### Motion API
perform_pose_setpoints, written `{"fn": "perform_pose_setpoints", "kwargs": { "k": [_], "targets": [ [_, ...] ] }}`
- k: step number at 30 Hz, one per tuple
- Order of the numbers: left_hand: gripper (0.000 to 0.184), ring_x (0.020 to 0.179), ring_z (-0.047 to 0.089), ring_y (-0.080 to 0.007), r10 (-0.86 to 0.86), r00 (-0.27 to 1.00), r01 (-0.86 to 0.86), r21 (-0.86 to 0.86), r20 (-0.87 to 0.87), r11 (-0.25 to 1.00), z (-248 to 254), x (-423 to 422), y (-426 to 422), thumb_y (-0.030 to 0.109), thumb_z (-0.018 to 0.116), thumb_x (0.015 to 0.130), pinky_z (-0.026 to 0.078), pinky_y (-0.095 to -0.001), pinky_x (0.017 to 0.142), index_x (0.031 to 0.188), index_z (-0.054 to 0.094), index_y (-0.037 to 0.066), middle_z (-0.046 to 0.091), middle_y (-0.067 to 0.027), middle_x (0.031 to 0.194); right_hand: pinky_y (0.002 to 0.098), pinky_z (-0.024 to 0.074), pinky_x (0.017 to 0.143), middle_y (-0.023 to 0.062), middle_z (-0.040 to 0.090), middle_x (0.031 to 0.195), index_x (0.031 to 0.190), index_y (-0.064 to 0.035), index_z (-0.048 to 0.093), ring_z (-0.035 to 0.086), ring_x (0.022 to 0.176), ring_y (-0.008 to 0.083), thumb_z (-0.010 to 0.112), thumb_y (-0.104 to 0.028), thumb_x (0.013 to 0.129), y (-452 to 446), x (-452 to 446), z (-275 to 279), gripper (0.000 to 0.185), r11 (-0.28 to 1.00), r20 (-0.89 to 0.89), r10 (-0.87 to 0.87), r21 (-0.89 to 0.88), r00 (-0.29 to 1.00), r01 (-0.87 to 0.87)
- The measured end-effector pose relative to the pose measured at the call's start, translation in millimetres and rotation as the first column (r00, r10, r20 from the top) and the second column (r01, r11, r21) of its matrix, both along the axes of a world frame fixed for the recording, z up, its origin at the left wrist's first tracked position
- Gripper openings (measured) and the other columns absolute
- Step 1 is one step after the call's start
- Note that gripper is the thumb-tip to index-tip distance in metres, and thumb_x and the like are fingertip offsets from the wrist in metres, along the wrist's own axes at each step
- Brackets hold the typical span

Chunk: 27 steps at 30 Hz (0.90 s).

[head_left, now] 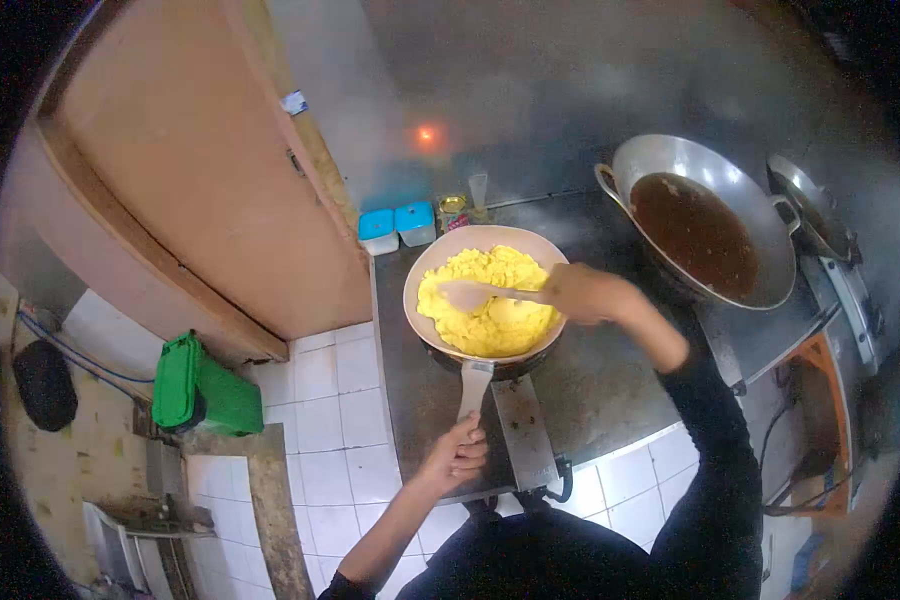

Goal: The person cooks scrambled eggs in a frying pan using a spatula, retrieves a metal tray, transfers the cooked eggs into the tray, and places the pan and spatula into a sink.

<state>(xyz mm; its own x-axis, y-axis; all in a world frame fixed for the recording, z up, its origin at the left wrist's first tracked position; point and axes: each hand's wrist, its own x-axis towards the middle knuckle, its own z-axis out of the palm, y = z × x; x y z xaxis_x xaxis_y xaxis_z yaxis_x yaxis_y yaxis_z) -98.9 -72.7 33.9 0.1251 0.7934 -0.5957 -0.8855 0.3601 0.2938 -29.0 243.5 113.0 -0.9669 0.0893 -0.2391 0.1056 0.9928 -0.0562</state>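
Observation:
A light-coloured frying pan (417,262) sits on the stove, filled with a soft yellow mass that looks like scrambled egg (505,265). My left hand (455,455) is wrapped round the pan's pale handle, close to the counter's front. Over the right side of the pan, my right hand (595,293) grips the handle of a wooden spatula (465,294). The spatula's broad end rests on or in the yellow food, left of the pan's middle. Part of the right hand's fingers is hidden from this angle.
To the right stands a large metal wok (680,155) with brown liquid, and a lidded or shallow pan (808,195) beyond it. Two blue-lidded tubs (397,225) and a small clear cup (478,188) are behind the pan. A green bin (205,385) stands on the left floor.

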Motion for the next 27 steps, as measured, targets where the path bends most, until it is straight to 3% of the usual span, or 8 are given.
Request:
{"fn": "perform_pose_setpoints", "kwargs": {
  "k": [1, 4, 6, 8, 13, 19, 22, 27],
  "targets": [
    [0.036, 0.035, 0.019, -0.0029, 0.012, 1.000, -0.012, 0.010, 0.001, 1.000, -6, 5, 1, 0.045, 0.048, 0.089, 0.016, -0.0184, 0.028, 0.069, 0.041, 0.017, 0.025, 0.0081, 0.049, 0.0431, 0.0491, 0.060, 0.0198, 0.062, 0.077, 0.087, -0.0009, 0.061, 0.060, 0.065, 0.0350, 0.045, -0.017, 0.085, -38, 15, 70, 0.022, 0.954, 0.097, -0.252, -0.138, 0.963, 0.264],
    [0.035, 0.035, 0.021, -0.0034, 0.090, 0.996, -0.091, 0.042, 0.026, 0.995, -13, 28, 10, 0.045, 0.050, 0.088, 0.017, -0.0184, 0.029, 0.069, 0.041, 0.017, 0.026, 0.0078, 0.049, 0.0418, 0.0502, 0.062, 0.0174, 0.063, 0.075, 0.085, -0.0034, 0.062, 0.063, 0.068, 0.0317, 0.047, -0.015, 0.083, -69, 42, 88, 0.019, 0.914, -0.043, -0.405, -0.031, 0.913, 0.404],
    [0.035, 0.036, 0.021, -0.0042, 0.097, 0.994, -0.101, 0.090, 0.044, 0.991, -16, 44, 20, 0.045, 0.052, 0.087, 0.017, -0.0198, 0.031, 0.069, 0.041, 0.017, 0.026, 0.0078, 0.050, 0.0409, 0.0515, 0.065, 0.0192, 0.064, 0.078, 0.090, -0.0034, 0.063, 0.065, 0.071, 0.0308, 0.050, -0.014, 0.081, -94, 39, 61, 0.020, 0.921, 0.045, -0.387, -0.014, 0.921, 0.388],
    [0.034, 0.037, 0.022, -0.0039, 0.212, 0.977, -0.212, -0.014, -0.030, 0.977, -15, 63, 31, 0.044, 0.048, 0.089, 0.017, -0.0204, 0.031, 0.069, 0.042, 0.016, 0.026, 0.0077, 0.050, 0.0409, 0.0521, 0.066, 0.0219, 0.063, 0.079, 0.092, -0.0007, 0.062, 0.065, 0.073, 0.0332, 0.050, -0.013, 0.080, -131, 31, 26, 0.021, 0.939, -0.231, -0.332, 0.017, 0.915, 0.345],
    [0.033, 0.037, 0.023, -0.0055, 0.351, 0.932, -0.355, -0.038, -0.097, 0.934, -27, 94, 53, 0.044, 0.052, 0.086, 0.019, -0.0213, 0.033, 0.070, 0.043, 0.017, 0.028, 0.0074, 0.050, 0.0441, 0.0519, 0.065, 0.0179, 0.065, 0.077, 0.088, -0.0037, 0.061, 0.065, 0.072, 0.0344, 0.052, -0.016, 0.079, -159, -11, -34, 0.018, 0.749, -0.259, -0.654, -0.094, 0.711, 0.655],
    [0.035, 0.035, 0.023, -0.0066, 0.353, 0.935, -0.354, -0.029, -0.034, 0.935, -25, 94, 54, 0.044, 0.054, 0.085, 0.019, -0.0228, 0.032, 0.068, 0.041, 0.016, 0.029, 0.0055, 0.048, 0.0483, 0.0487, 0.072, 0.0246, 0.061, 0.079, 0.095, -0.0035, 0.059, 0.060, 0.079, 0.0424, 0.050, -0.015, 0.080, -94, 17, -45, 0.021, 0.652, -0.337, -0.758, -0.411, 0.559, 0.637],
    [0.036, 0.035, 0.023, -0.0069, 0.338, 0.940, -0.339, -0.024, -0.044, 0.940, -20, 93, 52, 0.045, 0.055, 0.085, 0.018, -0.0233, 0.033, 0.069, 0.041, 0.016, 0.028, 0.0056, 0.048, 0.0457, 0.0474, 0.072, 0.0236, 0.062, 0.090, 0.095, 0.0000, 0.062, 0.059, 0.086, 0.0403, 0.047, -0.020, 0.087, -73, 22, -48, 0.026, 0.647, -0.299, -0.757, -0.463, 0.581, 0.605],
    [0.036, 0.035, 0.022, -0.0070, 0.330, 0.943, -0.331, -0.029, -0.050, 0.943, -27, 91, 54, 0.044, 0.056, 0.083, 0.017, -0.0239, 0.033, 0.069, 0.041, 0.015, 0.028, 0.0054, 0.049, 0.0439, 0.0479, 0.073, 0.0224, 0.061, 0.093, 0.094, -0.0029, 0.061, 0.059, 0.088, 0.0385, 0.054, -0.018, 0.081, -76, -31, -65, 0.021, 0.657, -0.293, -0.753, -0.385, 0.589, 0.649]
  ]
}}
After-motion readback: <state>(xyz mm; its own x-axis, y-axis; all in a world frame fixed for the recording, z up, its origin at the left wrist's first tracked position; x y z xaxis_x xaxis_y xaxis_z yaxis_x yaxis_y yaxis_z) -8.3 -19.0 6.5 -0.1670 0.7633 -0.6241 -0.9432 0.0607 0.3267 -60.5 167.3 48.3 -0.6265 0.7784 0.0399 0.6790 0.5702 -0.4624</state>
